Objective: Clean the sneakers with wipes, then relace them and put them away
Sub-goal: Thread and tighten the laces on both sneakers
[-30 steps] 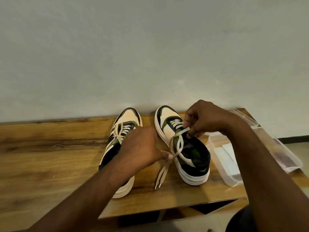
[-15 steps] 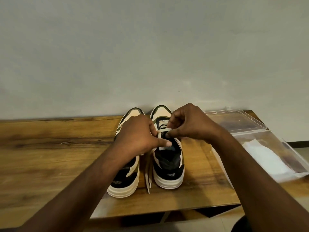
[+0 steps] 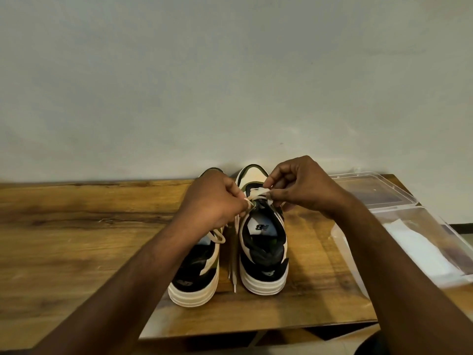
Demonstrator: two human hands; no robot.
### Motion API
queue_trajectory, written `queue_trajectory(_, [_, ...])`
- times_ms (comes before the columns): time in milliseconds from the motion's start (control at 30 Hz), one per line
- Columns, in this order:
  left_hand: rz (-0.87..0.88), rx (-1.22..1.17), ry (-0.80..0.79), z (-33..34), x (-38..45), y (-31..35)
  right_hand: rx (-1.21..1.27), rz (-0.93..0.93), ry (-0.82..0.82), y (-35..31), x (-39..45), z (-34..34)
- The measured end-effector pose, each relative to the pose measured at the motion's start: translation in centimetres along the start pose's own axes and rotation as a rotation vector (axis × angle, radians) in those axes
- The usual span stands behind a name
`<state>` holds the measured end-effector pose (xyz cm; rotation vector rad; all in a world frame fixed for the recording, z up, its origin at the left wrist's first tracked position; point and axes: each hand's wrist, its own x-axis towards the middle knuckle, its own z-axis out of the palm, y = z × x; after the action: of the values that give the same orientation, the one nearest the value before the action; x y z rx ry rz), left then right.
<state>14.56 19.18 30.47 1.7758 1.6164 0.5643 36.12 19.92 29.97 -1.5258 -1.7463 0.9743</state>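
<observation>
Two cream, black and green sneakers stand side by side on the wooden table, heels toward me. My left hand and my right hand both pinch the cream lace over the tongue of the right sneaker. The lace's loose ends hang down between the two shoes. My left forearm covers the front of the left sneaker, whose own lace shows as a loop beside my wrist.
A clear plastic box with a white wipe inside sits at the table's right end, its lid behind it. A plain wall rises right behind the shoes. The table's front edge lies close below the heels.
The right sneaker has turned from an angle to heel-toward-me. Both hands have come together over its tongue, and the lace is drawn up between them.
</observation>
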Motion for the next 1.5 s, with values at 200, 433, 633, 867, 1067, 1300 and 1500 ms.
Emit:
queue_trajectory(200, [-0.002, -0.401, 0.162, -0.7, 1.2, -0.7, 0.037, 0.005, 0.110, 0.6, 1.0, 1.1])
queue_trajectory(433, [0.025, -0.547, 0.258, -0.9, 3.0, -2.4, 0.113, 0.112, 0.075, 0.7, 1.5, 1.6])
queue_trajectory(633, [0.095, 0.101, 0.333, -0.2, 2.4, -2.2, 0.060, 0.179, 0.004, 0.1, 1.3, 0.5])
queue_trajectory(867, [0.061, 0.104, 0.053, 1.5, 1.8, -1.5, 0.144, 0.358, -0.239, -0.1, 0.6, -0.5])
queue_trajectory(1067, [0.061, 0.014, 0.068, 2.5, 1.7, -1.2, 0.226, 0.363, -0.221, 0.3, 0.8, -0.1])
queue_trajectory(1300, [0.050, -0.013, 0.082, 2.9, 1.9, -1.5, 0.237, 0.351, -0.217, 0.6, 1.2, 0.3])
queue_trajectory(1500, [0.053, -0.034, 0.110, 3.0, 1.9, -1.3, 0.247, 0.319, -0.261, 0.9, 1.3, 0.5])
